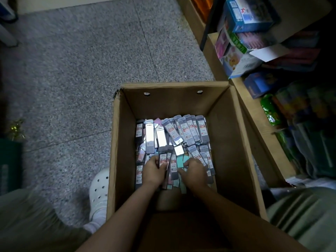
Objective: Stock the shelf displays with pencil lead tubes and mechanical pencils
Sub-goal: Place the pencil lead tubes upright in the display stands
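An open cardboard box (231, 142) stands on the floor, its bottom covered with several flat grey pencil lead tubes (183, 131) bearing red and white labels, plus some pink and teal ones. Both my hands are down inside the box. My left hand (154, 171) grips a small stack of grey lead tubes (164, 157) held upright. My right hand (195, 171) has its fingers curled into the pile, pinching teal and grey lead tubes (179, 162) right beside the left hand's stack. No mechanical pencils are recognisable.
To the right stand wooden shelves (254, 113) packed with coloured product boxes (249, 15) and green packets (271, 110). Speckled grey floor (81, 70) spreads left and behind the box. My white clog (99, 190) rests against the box's left wall. A dark crate (9, 164) sits at far left.
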Tool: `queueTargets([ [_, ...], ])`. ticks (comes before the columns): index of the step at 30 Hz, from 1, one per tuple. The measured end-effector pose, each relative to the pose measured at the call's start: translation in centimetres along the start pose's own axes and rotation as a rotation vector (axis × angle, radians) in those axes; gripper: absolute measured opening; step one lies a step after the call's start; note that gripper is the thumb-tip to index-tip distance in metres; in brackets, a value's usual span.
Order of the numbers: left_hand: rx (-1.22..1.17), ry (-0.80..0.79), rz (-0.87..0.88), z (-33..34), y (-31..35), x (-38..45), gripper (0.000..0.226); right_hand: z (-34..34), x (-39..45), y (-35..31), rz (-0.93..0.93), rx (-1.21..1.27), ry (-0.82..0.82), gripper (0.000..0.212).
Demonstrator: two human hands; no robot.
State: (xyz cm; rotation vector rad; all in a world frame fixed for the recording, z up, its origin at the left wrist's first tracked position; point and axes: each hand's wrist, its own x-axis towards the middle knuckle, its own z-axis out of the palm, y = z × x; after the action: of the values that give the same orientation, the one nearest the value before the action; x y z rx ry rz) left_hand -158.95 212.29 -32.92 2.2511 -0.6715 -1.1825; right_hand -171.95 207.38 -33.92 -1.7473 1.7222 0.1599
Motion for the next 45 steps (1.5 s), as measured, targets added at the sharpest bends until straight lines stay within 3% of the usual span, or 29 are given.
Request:
queueTargets([
  [6,-0.084,-0.050,-0.004,0.1,0.5,0.2,0.008,0.7,-0.4,-0.3,0.025,0.036,-0.011,0.023],
  [10,-0.141,-0.088,0.032,0.4,1.5,-0.3,0.024,-1.2,-0.7,0.3,0.070,0.208,0.011,0.033],
  [12,-0.199,-0.128,0.013,0.4,2.6,-0.7,0.024,-3.1,-1.0,0.4,0.013,0.311,0.019,0.040],
  [16,-0.191,-0.218,0.061,-0.2,6.8,-1.8,0.028,-8.8,-2.4,-0.2,-0.097,0.429,0.125,0.034],
  [18,-0.184,-0.285,0.131,-1.0,9.8,-3.1,0.031,-12.3,-3.7,-0.7,-0.157,0.441,0.184,0.032],
  [23,-0.182,-0.431,0.412,-3.6,19.0,-7.9,0.014,-22.8,-8.5,-1.8,-0.295,0.507,0.419,0.032],
  [28,-0.178,-0.651,0.610,-6.1,27.1,-13.5,0.025,-32.8,-15.1,-2.1,-0.369,0.549,0.624,0.030],
  [33,-0.252,-0.749,0.655,-7.5,30.7,-17.2,0.022,-40.9,-21.3,-0.6,-0.407,0.422,0.846,0.032],
  [40,-0.334,-0.781,0.698,-5.9,33.3,-19.7,0.021,-49.3,-24.7,3.3,-0.228,0.167,1.160,0.029],
  [45,-0.397,-0.851,0.674,-4.0,34.9,-19.3,0.019,-51.5,-23.0,5.7,-0.057,-0.045,1.185,0.031],
])
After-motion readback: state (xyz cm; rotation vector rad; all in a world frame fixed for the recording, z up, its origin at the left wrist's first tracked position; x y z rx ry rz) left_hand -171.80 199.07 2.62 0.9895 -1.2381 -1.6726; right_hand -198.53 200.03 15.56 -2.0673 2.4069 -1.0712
